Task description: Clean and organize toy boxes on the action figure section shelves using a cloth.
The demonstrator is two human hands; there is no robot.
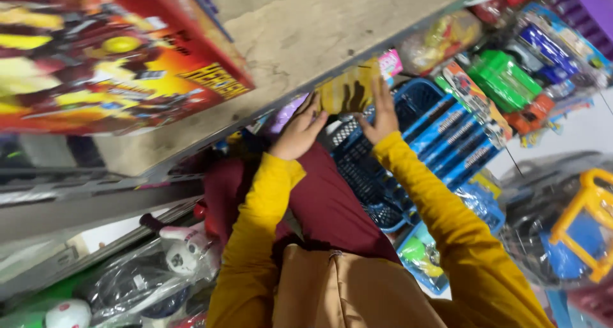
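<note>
Both hands pinch yellow pack [348, 90]: left hand [299, 131] at 8 o'clock, right hand [382, 116] at 4; long axis sideways.

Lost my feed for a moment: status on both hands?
Left hand and right hand grip a yellow packet, raised. Blue baskets below. Nothing between the hands.

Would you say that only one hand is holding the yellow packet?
No, both the left hand and the right hand grip the yellow packet.
</note>
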